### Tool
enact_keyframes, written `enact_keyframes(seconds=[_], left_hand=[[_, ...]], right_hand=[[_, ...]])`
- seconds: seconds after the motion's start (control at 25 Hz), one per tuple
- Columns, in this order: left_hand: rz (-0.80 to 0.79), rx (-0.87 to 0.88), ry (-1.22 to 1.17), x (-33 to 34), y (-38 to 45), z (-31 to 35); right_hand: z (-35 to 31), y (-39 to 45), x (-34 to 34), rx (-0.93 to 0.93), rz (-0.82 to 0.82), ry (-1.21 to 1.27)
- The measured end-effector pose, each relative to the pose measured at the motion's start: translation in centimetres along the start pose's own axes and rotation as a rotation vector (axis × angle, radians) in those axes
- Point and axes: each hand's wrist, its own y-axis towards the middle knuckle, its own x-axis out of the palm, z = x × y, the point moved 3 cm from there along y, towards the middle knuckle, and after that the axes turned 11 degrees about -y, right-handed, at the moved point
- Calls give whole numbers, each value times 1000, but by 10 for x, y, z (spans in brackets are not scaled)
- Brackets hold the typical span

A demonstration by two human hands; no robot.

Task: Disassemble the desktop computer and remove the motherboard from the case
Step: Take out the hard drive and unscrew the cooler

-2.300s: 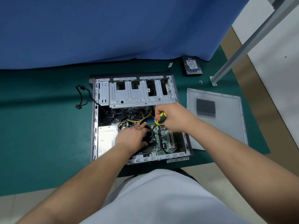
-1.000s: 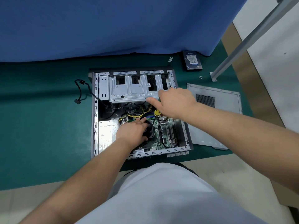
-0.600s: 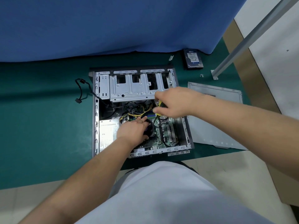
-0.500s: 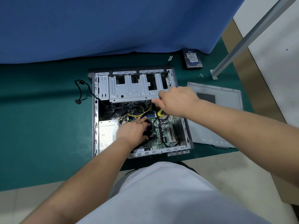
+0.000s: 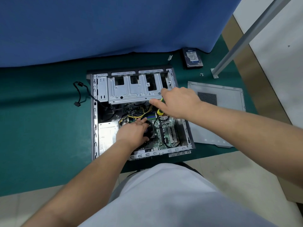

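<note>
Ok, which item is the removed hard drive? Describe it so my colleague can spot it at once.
Start at the open computer case on the green mat, then look past its far right corner, toward the blue curtain. The hard drive lies flat there, a dark slab with a blue and white label, unlike the large grey side panel nearer you.

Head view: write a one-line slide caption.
Right hand holds a screwdriver over the motherboard; left hand rests on the fan.
</note>
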Motion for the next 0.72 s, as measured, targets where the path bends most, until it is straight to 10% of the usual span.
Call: enact_keyframes(seconds=[0.24, 0.56, 0.72], left_hand=[[7, -6, 4, -3, -1, 2], [10, -5, -5, -2, -2, 1], [10, -8, -3, -3, -1, 2]], right_hand=[[-4, -5, -8, -660, -24, -161], [-12, -3, -6, -8, 74, -65], [-7, -5, -10, -565, 67, -142]])
